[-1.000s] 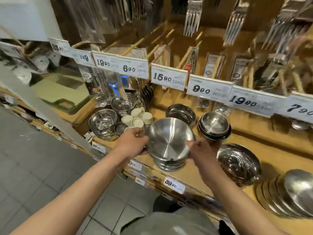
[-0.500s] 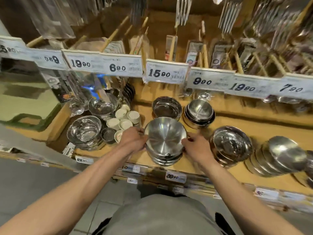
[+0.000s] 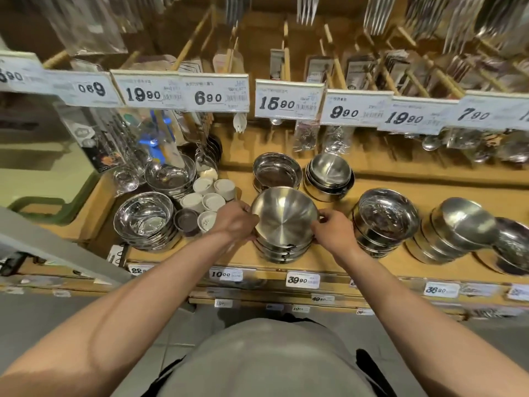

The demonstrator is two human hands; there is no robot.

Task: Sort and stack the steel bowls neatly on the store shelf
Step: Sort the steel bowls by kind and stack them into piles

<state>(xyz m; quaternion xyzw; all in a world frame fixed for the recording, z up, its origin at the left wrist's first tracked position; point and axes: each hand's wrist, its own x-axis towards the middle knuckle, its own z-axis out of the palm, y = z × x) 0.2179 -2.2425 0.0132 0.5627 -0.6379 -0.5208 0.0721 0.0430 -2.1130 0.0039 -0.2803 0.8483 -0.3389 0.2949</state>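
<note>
A brushed steel bowl (image 3: 284, 216) sits on top of a short stack of matching bowls (image 3: 282, 252) at the front of the wooden shelf (image 3: 320, 262). My left hand (image 3: 236, 220) grips its left rim and my right hand (image 3: 333, 232) grips its right rim. Behind it stand a shallow steel bowl (image 3: 277, 171) and a nested stack of smaller bowls (image 3: 329, 176). To the right are a shiny bowl stack (image 3: 385, 222) and a leaning row of bowls (image 3: 458, 230). Two more shiny bowl stacks (image 3: 146, 220) (image 3: 170, 174) stand at the left.
Small white ceramic cups (image 3: 210, 193) cluster between the left bowls and my left hand. Price tags (image 3: 289, 100) hang overhead, with packaged cutlery (image 3: 306, 7) above them. More price labels (image 3: 303, 279) line the shelf's front edge. A green tray (image 3: 54, 209) lies at far left.
The view has swung to face the shelf squarely. Both hands have kept their grip on the top bowl, which has settled lower onto the stack.
</note>
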